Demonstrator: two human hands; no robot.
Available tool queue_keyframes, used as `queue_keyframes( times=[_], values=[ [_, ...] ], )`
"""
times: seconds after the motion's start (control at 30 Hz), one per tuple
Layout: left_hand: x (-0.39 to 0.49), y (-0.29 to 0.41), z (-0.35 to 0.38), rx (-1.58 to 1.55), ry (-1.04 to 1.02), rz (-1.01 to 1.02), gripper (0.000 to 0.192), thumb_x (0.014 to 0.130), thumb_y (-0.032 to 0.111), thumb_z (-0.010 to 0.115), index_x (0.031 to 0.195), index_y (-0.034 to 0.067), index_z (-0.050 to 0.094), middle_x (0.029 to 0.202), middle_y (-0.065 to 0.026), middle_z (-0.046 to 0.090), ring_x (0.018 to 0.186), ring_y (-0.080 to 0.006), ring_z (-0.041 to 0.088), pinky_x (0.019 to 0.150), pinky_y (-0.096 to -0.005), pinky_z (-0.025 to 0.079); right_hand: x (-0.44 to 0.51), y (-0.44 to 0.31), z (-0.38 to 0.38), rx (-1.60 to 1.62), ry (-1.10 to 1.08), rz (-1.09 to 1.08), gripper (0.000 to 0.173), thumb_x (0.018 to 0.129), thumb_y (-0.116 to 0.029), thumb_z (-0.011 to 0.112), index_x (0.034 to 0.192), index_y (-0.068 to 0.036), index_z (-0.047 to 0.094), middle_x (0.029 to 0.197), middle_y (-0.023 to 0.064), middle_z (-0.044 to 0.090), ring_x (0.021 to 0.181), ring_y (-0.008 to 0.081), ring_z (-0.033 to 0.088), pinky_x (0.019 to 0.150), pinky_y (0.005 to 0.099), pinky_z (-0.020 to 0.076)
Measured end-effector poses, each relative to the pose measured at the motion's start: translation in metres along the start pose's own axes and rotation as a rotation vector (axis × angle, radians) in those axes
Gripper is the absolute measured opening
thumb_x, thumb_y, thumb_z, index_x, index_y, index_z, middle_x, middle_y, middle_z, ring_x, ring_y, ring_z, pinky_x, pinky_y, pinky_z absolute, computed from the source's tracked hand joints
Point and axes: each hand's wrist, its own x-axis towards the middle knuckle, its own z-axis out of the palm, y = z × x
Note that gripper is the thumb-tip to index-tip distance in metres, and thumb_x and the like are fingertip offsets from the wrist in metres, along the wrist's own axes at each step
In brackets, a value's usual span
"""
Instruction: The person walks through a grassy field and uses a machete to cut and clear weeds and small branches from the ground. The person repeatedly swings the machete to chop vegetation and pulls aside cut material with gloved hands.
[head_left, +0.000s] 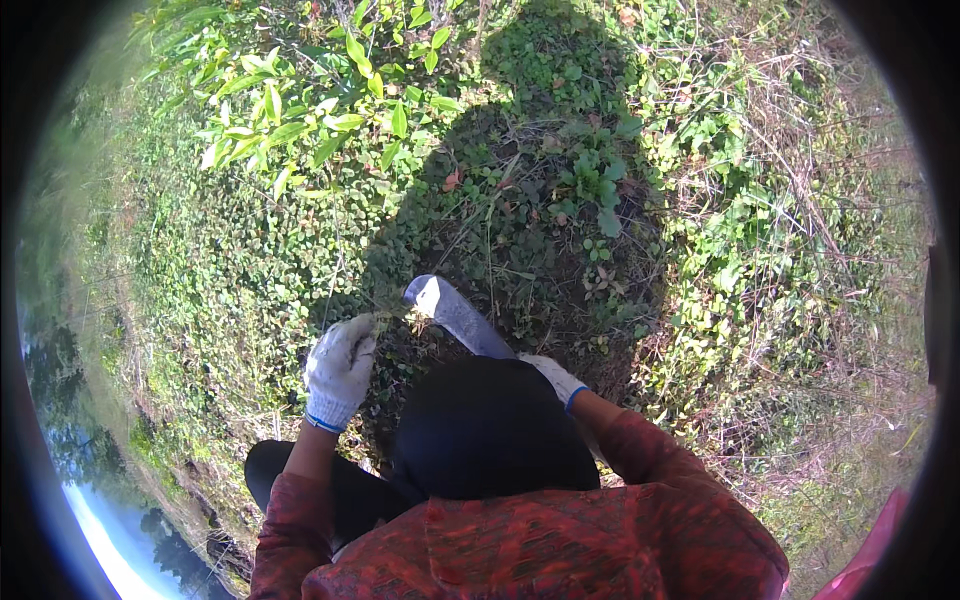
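My left hand (341, 369), in a white knit glove with a blue cuff edge, is raised over the low plants with its fingers curled. Thin stems show by the fingertips; whether they are gripped is unclear. A wide metal blade, like that of a machete (469, 321), reaches from beside my right hand (553, 377) up and left, its rounded tip catching the sun near my left hand. The right hand wears a matching glove; its fingers and the blade's handle are hidden behind the black cap in the lower middle.
Low leafy ground cover (247, 255) surrounds the hands, partly under a shadow. A bright-leaved shrub (285, 127) stands at the upper left. Dry stalks (795, 180) tangle at the right. A dark-clothed knee (266, 469) is below the left hand. Something pink (866, 551) shows at the lower right.
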Motion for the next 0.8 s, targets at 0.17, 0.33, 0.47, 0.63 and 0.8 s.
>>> queue_keyframes(
  times=[0.17, 0.33, 0.47, 0.63, 0.8],
  values=[
    [-0.009, 0.008, -0.007, 0.044, 0.02, 0.002, 0.025, 0.091, 0.004, 0.067, 0.116, 0.004, 0.071, 0.108, -0.0162, 0.074, 0.099, -0.0341, 0.072, 0.087, -0.0412, 0.057, -0.031, -0.1, -0.091, 0.134, 0.099, 0.282, 0.039, 0.087, -0.031, 0.075, 0.106, 0.002, 0.062, 0.087, 0.0163, 0.07, 0.074, 0.0261, 0.072, 0.065, 0.0386, 0.057],
    [-0.005, 0.01, 0.003, -0.004, 0.021, 0.021, 0.025, 0.091, 0.002, 0.066, 0.116, 0.003, 0.07, 0.109, -0.0159, 0.074, 0.101, -0.0343, 0.072, 0.09, -0.0421, 0.057, -0.01, -0.084, -0.177, 0.615, 0.704, 0.225, 0.022, 0.09, -0.019, 0.075, 0.095, -0.005, 0.059, 0.062, 0.0027, 0.058, 0.045, 0.0122, 0.056, 0.041, 0.0301, 0.0469],
    [0.005, 0.011, 0.016, -0.043, 0.091, 0.083, 0.027, 0.09, 0.004, 0.068, 0.117, 0.004, 0.07, 0.109, -0.0156, 0.074, 0.102, -0.0347, 0.071, 0.089, -0.043, 0.057, 0.001, -0.071, -0.138, 0.465, 0.535, 0.464, 0.021, 0.09, -0.02, 0.072, 0.094, -0.003, 0.06, 0.072, 0.01, 0.063, 0.052, 0.0166, 0.062, 0.043, 0.035, 0.0503],
    [0.014, 0.026, 0.026, 0.013, 0.013, 0.102, 0.027, 0.089, 0.002, 0.068, 0.116, 0.003, 0.071, 0.111, -0.0156, 0.074, 0.104, -0.0336, 0.071, 0.091, -0.0409, 0.057, -0.048, -0.088, -0.095, 0.419, 0.204, 0.37, 0.026, 0.086, -0.017, 0.074, 0.094, -0.003, 0.055, 0.068, 0.0057, 0.058, 0.051, 0.016, 0.057, 0.046, 0.034, 0.049],
    [0.019, 0.02, 0.03, -0.002, 0.032, 0.143, 0.029, 0.088, 0.005, 0.068, 0.117, 0.006, 0.07, 0.111, -0.0142, 0.073, 0.104, -0.0342, 0.07, 0.089, -0.0447, 0.055, -0.041, -0.094, -0.138, 0.661, 0.363, 0.338, 0.026, 0.089, -0.017, 0.074, 0.095, -0.004, 0.052, 0.068, 0.0032, 0.055, 0.05, 0.0115, 0.055, 0.044, 0.0306, 0.0466]
  ],
)
